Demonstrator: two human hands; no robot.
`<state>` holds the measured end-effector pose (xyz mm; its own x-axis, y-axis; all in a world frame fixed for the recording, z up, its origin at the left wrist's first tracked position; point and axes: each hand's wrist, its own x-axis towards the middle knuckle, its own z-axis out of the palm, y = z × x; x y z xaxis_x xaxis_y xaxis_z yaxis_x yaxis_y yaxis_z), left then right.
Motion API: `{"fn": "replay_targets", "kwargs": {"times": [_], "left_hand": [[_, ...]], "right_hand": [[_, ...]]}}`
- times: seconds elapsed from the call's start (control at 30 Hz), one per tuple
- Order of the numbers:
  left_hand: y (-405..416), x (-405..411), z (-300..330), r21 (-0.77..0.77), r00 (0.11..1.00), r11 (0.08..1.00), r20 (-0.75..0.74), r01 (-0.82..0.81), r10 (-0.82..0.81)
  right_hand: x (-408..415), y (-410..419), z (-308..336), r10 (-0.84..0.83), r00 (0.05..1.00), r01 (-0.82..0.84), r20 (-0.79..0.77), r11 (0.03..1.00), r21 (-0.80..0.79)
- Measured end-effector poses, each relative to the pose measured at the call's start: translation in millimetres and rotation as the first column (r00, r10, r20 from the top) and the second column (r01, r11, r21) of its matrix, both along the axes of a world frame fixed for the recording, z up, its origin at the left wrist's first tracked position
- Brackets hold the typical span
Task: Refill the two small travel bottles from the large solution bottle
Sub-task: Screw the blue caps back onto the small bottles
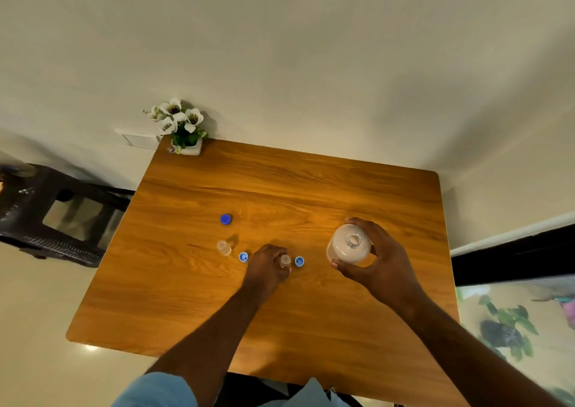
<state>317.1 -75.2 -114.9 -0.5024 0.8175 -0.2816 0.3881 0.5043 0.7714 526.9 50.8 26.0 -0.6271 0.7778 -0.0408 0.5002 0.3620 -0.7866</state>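
Head view: right fingers (357,223) wrap the upright, uncapped large bottle (350,245); left fingers (277,252) hold the upright small bottle (285,260).

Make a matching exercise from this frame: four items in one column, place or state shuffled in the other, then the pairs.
Items:
1. large solution bottle
2. small bottle by the two light caps
3. other small bottle
4. dark blue cap

Place or state:
A. stands alone, uncapped, no hand on it
B. held in the left hand, uncapped
C. lies farthest back on the table, behind the small bottles
D. held in the right hand, neck open

Pairs: 1-D, 2-B, 3-A, 4-C
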Motion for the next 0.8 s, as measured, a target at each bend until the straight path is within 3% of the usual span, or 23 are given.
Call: {"fn": "replay_targets", "kwargs": {"times": [0.2,0.53,0.8], "left_hand": [[-11.7,-4.6,17.2,0.012,0.999,1.0,0.037,0.005,-0.006],[-59.8,-77.2,77.4,0.281,0.994,0.956,-0.048,-0.08,0.097],[-101.1,-175.5,48.3,0.163,0.994,0.985,-0.079,-0.06,0.073]], "right_hand": [[-29.3,4.5,1.9,0.048,0.999,-0.048,0.001,0.999,0.017],[-174.3,3.5,-3.6,0.113,0.993,-0.111,-0.026,0.993,0.048],[-316.6,-7.9,-61.7,0.143,0.99,-0.143,0.0,0.99,0.003]]}}
